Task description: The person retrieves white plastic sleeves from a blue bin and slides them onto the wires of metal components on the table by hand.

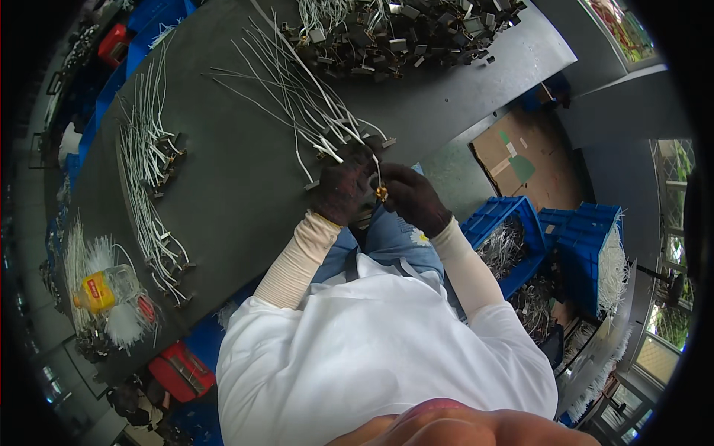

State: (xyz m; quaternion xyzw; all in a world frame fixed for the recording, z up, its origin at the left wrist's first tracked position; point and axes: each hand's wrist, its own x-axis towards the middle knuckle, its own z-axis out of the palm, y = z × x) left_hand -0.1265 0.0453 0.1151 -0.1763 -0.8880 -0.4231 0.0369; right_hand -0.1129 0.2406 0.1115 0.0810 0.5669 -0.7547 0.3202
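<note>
Dark-gloved, my left hand [342, 192] and my right hand [415, 197] meet at the table's near edge. Between them is a small brass-coloured part [381, 193] on the end of a white wire [377, 167]. My right fingers are closed at this part. The left fingers are curled beside the wire; what they grip is hidden by the glove. Just beyond the hands lies a spread bunch of white wires [301, 111], with small metal pieces at their near ends.
A large heap of small metal-and-black parts [401, 37] covers the table's [223, 193] far side. Another row of wires [145, 163] lies at left, near a yellow-labelled bottle [104, 290]. Blue crates [576, 245] of wires stand at right, by a cardboard sheet [535, 160].
</note>
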